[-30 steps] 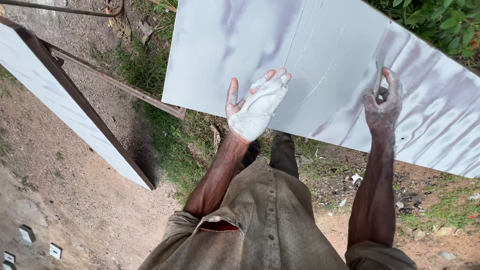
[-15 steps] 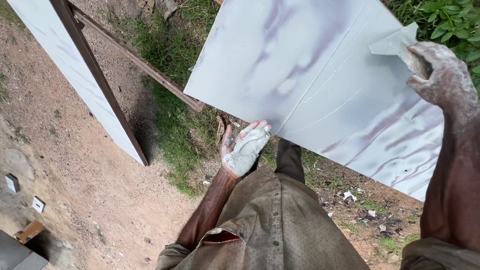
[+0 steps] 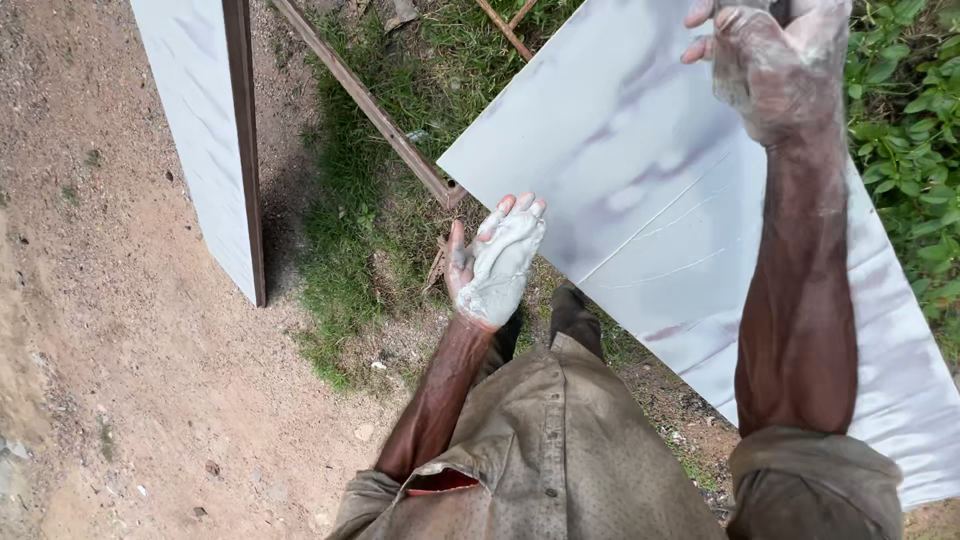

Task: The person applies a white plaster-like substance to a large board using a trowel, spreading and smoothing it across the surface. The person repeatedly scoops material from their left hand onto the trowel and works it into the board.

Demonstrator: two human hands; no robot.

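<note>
A large white board [image 3: 640, 200] with faint grey-purple streaks leans tilted in front of me. My left hand [image 3: 495, 262] is thickly coated in white paste and is held flat and open, just off the board's lower left edge. My right hand [image 3: 770, 60], also smeared white, is raised over the board's upper part. Its fingers are curled around a dark tool handle [image 3: 783, 10] that the top edge of the view cuts off. My right forearm crosses the board. I wear a brown shirt [image 3: 560, 450].
A second white panel [image 3: 200, 130] with a brown frame edge stands at the left. A rusty metal bar [image 3: 370, 110] lies across the grass [image 3: 380, 220] between the panels. Bare dirt [image 3: 130, 380] lies at lower left and green bushes [image 3: 910, 150] at right.
My right hand has lifted from the board toward the top of the view. My left hand came off the board's surface and now hangs at its lower left edge. The view has shifted.
</note>
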